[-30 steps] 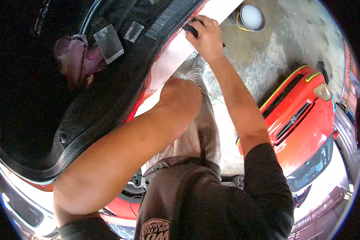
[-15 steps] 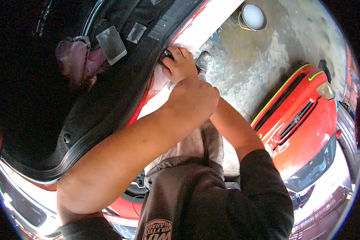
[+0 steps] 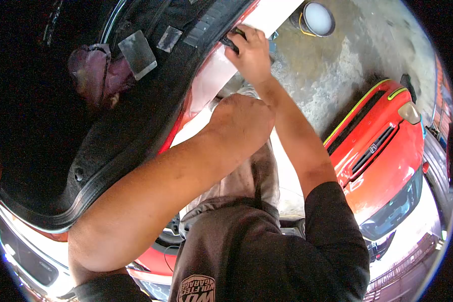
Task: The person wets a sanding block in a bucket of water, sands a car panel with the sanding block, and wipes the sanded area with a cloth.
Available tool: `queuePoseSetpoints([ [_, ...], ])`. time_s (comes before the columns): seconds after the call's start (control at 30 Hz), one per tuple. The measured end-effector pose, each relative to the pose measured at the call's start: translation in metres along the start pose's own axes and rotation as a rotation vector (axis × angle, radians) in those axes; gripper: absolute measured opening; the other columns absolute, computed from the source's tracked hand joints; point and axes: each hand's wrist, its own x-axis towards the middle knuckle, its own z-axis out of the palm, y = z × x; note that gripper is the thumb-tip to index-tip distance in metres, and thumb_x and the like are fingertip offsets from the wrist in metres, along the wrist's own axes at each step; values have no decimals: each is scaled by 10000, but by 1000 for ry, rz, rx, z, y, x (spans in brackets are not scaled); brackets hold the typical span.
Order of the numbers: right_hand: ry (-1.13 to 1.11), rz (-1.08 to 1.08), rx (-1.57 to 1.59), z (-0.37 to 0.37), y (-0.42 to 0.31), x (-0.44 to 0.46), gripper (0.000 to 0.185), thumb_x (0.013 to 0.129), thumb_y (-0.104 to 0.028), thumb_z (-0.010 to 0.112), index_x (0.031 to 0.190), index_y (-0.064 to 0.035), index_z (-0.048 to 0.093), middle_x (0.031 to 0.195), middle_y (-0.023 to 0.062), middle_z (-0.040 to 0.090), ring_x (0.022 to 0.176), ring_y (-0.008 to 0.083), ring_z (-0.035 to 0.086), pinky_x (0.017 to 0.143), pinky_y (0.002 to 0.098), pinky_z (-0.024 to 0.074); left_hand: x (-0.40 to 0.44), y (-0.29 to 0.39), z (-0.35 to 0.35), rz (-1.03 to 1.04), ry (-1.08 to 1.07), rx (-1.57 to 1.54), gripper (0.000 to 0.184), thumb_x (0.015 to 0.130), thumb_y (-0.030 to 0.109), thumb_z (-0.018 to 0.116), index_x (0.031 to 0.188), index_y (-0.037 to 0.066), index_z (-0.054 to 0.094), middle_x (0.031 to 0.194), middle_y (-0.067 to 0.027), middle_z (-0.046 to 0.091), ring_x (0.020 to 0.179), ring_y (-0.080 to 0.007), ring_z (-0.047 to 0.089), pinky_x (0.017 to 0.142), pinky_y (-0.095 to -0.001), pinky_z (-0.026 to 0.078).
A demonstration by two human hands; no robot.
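Note:
My right hand [image 3: 251, 54] is wrapped round a small black object [image 3: 230, 43] at the red and white edge [image 3: 211, 75] of a car body, beside the dark trunk opening [image 3: 131, 116]. Nearer to me, my left hand [image 3: 244, 113] is bent at the wrist beside my right forearm. Its fingers are hidden, so whether it holds anything cannot be seen.
A dark bucket [image 3: 301, 20] of whitish liquid stands on the concrete floor [image 3: 332, 65]. To the right is a red car front [image 3: 372, 148]. Grey rectangular pieces [image 3: 137, 54] and a purplish bundle [image 3: 91, 70] lie inside the trunk.
My right hand has slid along the car edge with the black object, first towards me, then away again. My left hand has shifted slightly right since the earliest frame.

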Motion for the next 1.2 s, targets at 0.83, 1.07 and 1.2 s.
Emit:
queuePoseSetpoints([
  [0.83,-20,-130,-60,-29,79,55,332,745,-159,808,1066,-93,752,1162,132,711,1074,365,651,974,456,523,-5,-3,-6,-74,-67,-54,194,894,113,571,937,-11,714,879,-226,739,839,-365,759,742,-489,616],
  [1.07,-34,-162,6,-42,121,78,308,796,-173,788,1098,-123,759,1272,112,695,1120,360,636,971,447,526,-6,-5,0,-64,-36,-63,200,899,110,559,937,-22,705,888,-233,736,844,-369,756,734,-490,615],
  [1.2,28,-89,-53,-50,109,93,302,782,-86,725,1084,-66,724,1259,189,672,1158,415,603,972,488,503,-4,-3,-7,-77,-50,-50,186,903,108,558,923,-12,699,873,-223,734,833,-369,754,719,-492,616],
])
